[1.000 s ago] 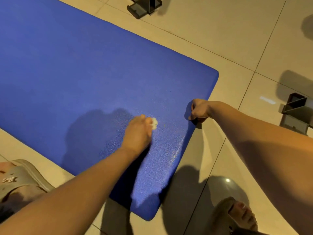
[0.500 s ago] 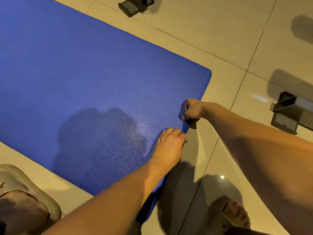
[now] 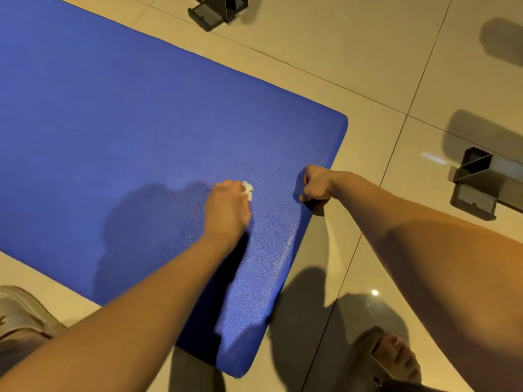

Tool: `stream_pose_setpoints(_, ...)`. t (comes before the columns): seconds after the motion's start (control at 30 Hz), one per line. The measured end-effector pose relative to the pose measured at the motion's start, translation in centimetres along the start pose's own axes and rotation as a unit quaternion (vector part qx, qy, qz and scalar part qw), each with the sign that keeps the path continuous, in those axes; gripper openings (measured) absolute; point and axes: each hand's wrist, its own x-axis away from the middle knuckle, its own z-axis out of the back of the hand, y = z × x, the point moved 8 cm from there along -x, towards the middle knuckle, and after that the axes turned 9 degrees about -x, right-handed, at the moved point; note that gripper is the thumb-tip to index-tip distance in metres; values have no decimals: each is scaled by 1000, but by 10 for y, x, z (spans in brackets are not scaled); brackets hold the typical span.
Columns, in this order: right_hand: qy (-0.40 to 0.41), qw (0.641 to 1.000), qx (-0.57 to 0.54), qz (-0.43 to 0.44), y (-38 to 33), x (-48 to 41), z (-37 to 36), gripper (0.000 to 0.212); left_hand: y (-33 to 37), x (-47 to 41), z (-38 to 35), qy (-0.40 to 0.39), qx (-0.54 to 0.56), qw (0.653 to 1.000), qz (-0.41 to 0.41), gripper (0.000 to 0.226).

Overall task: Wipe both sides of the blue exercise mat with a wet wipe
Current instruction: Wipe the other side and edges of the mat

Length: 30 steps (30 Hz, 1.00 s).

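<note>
The blue exercise mat (image 3: 127, 131) lies flat on the tiled floor, its short end toward the right. My left hand (image 3: 227, 207) presses a small white wet wipe (image 3: 248, 189) onto the mat near that end; only a bit of the wipe shows past the fingers. My right hand (image 3: 317, 183) grips the mat's right edge, fingers curled over it. The surface around the left hand glistens.
Dark metal furniture feet stand on the beige tiled floor (image 3: 353, 52) at the top (image 3: 216, 9) and at the right (image 3: 481, 183). A sandalled foot (image 3: 393, 360) is at the bottom right, another shoe (image 3: 22, 315) at the bottom left.
My left hand swept the wipe to the mat's right edge half a second ago and has now come back inward and up. My right hand keeps its grip on the edge.
</note>
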Motion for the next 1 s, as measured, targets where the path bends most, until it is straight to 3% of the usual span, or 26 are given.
stream_pose_setpoints(0.1,-7,1000,-10,0,0,4,1,17,57,28,-32,-55,19,996,-60,12)
stream_pose_setpoints(0.2,-4,999,-41,2,-2,7,2,34,100,50,-60,-85,30,984,-155,8)
stream_pose_setpoints(0.3,3,998,-65,0,-1,5,2,34,98,45,-64,-94,-33,963,-249,9)
stream_pose_setpoints(0.4,12,998,-64,-10,2,3,4,34,52,11,-36,-74,-29,976,-201,16)
stream_pose_setpoints(0.47,12,997,-73,-20,3,1,3,31,1,-15,-12,-10,-31,993,-110,12)
stream_pose_setpoints(0.53,17,996,-80,-28,5,0,3,29,-40,-29,-2,-16,-35,999,12,11)
stream_pose_setpoints(0.6,14,995,-88,-40,7,-2,2,26,-41,-29,-3,-13,-14,998,66,11)
stream_pose_setpoints(0.83,-30,989,-130,-60,5,-3,-5,28,82,21,-55,-58,63,995,-47,10)
stream_pose_setpoints(1.0,-56,962,-250,-95,2,3,-9,72,101,31,-65,-83,44,985,-144,12)
